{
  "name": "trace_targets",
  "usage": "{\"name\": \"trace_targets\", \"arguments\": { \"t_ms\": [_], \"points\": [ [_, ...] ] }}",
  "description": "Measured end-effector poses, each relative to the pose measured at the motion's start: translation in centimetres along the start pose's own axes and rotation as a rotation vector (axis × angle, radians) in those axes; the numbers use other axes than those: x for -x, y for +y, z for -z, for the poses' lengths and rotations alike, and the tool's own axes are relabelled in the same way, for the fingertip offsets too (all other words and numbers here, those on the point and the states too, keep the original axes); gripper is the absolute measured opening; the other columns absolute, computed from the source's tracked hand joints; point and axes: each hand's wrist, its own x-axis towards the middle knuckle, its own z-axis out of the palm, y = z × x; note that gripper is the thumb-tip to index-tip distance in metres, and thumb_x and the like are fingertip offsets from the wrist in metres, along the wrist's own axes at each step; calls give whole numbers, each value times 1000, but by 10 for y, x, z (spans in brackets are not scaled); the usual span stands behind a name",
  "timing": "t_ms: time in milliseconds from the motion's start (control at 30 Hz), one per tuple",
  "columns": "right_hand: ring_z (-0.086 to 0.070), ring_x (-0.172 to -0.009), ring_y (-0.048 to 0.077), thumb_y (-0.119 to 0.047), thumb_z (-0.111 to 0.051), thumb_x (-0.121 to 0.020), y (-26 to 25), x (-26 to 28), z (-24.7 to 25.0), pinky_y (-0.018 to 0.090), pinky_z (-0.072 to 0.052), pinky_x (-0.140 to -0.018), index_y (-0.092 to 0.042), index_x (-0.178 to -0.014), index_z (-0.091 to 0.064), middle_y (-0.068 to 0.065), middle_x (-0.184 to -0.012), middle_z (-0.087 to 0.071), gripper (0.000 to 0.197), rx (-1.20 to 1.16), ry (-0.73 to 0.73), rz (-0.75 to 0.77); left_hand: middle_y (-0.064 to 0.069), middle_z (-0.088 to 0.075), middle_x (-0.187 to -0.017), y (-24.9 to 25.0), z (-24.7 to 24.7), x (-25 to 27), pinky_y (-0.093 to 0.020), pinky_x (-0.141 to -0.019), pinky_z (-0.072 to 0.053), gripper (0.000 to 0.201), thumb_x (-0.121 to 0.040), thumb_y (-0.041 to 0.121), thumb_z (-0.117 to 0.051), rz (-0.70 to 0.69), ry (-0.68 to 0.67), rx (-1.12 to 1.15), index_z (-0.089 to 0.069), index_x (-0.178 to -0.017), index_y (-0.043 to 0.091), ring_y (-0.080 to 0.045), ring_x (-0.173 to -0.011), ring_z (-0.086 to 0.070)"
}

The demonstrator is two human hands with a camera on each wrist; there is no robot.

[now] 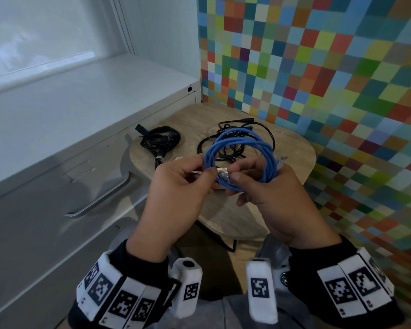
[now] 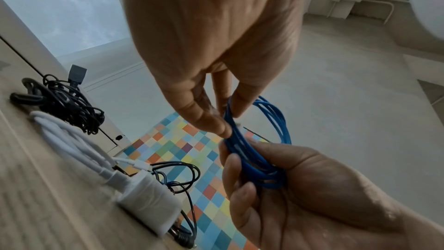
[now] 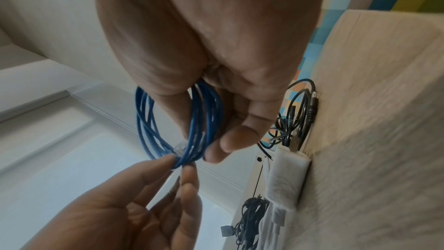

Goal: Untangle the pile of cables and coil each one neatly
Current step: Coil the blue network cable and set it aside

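A blue cable point(image 1: 242, 148), wound into a round coil, is held in the air over the small wooden table point(image 1: 292, 148). My right hand point(image 1: 237, 176) grips the bundled loops at the coil's near side, fingers curled round them point(image 3: 206, 140). My left hand point(image 1: 209, 174) pinches the strands beside a clear plug point(image 3: 180, 146) with thumb and fingertips point(image 2: 228, 121). The cable's other clear plug point(image 1: 282, 160) sticks out at the coil's right. A loose black cable point(image 1: 268, 134) lies on the table under the coil.
On the table's left lies a bundled black cable point(image 1: 159, 138). A white cable point(image 2: 72, 140) with a white adapter point(image 2: 149, 202) lies near it, mostly hidden by my left hand in the head view. A white drawer cabinet point(image 1: 81, 162) stands left, a coloured checkered wall point(image 1: 342, 79) right.
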Motion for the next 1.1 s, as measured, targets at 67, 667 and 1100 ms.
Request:
{"name": "trace_targets", "arguments": {
  "t_ms": [67, 667, 1100],
  "points": [
    [-75, -87, 21, -8, -70, -95, 4, -1, -1, 37, -56, -67, -21, -88, -76, 1, -94, -78, 16, 2, 28, 17, 0, -76, -75, 0, -1, 0, -31, -69, -62, 23, -96, 6, -66, 4, -7, -34, -79, -103, 24, -16, -71, -73],
    [-75, -98, 15, -12, -69, -95, 10, -1, -3, 39, -60, -76, -29, -84, -77, -2, -99, -79, 22, -62, 58, -10, -1, -78, -89, -7, -7, -3, -32, -77, -63, 14, -93, 10, -71, 56, -3, 24, -75, -104, 19, -12, -82, -76],
    [-77, -84, 27, -5, -72, -92, 6, -4, 3, 42, -59, -66, -15, -86, -73, 8, -92, -78, 11, -25, -5, -30, -3, -77, -83, -12, -2, -4, -35, -67, -62, 17, -93, 4, -69, 25, 7, 9, -78, -98, 18, -17, -69, -72]
  ]
}}
